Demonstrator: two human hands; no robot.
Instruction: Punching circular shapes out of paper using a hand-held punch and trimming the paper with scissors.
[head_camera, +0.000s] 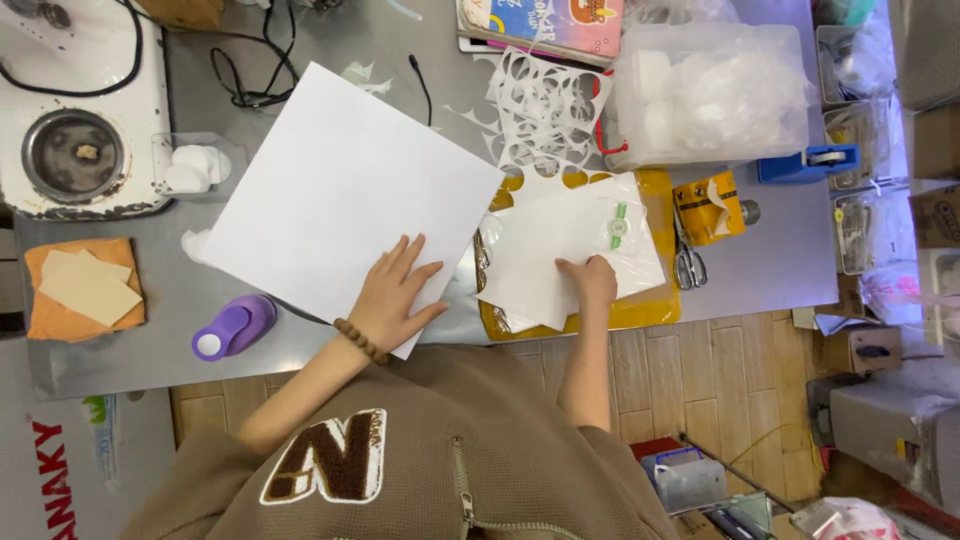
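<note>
Hands at a grey metal worktable (760, 260), seen from above. The left hand (392, 295) is laid flat, fingers spread and gripping nothing, on the near corner of a large white square sheet of paper (340, 190), which is pressed against the table. A brown bead bracelet (360, 341) is worn just behind this hand. A purple plastic paper punch (233, 327) is seen to the outer side of the hand, near but apart. The right hand (590, 282) is curled, fingertips down, on the near edge of a smaller white sheet (560, 250); whether the sheet is pinched or only pressed cannot be told. This sheet is carried on a yellow tray (655, 300). Just beyond the right hand, a small green-and-white label (618, 226) is seen on the sheet. Steel scissors (688, 262) and a yellow tape dispenser (708, 207) are placed to the outer side of the right hand. Farther beyond it, white paper with round cut-outs (540, 110) and a clear plastic box (710, 90) are seen.
</note>
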